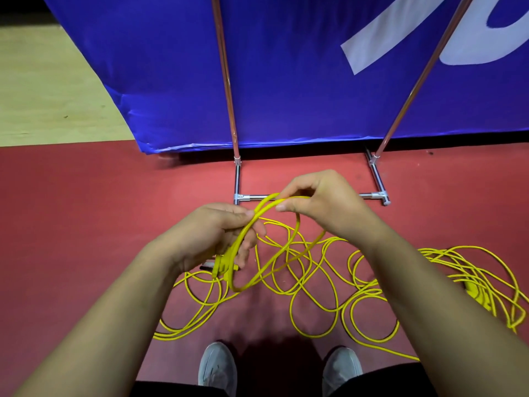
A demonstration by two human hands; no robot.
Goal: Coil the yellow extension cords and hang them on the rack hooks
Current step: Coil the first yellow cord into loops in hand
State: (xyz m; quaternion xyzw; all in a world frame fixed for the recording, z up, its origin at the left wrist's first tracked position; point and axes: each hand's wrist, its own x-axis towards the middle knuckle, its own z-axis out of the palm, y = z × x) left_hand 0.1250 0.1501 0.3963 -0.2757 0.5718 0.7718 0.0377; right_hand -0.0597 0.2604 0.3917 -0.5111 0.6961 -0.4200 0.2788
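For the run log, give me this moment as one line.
stage: first coil | left hand: grips plug end | right hand: pinches loop | cord: mostly loose on floor

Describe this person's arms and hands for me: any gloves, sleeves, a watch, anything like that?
Both hands are bare: no gloves or rings show on the left hand or the right hand. The forearms are bare as well, with no sleeves, watch or markings in view down to the frame's edge. The nails that show are short and unpainted.
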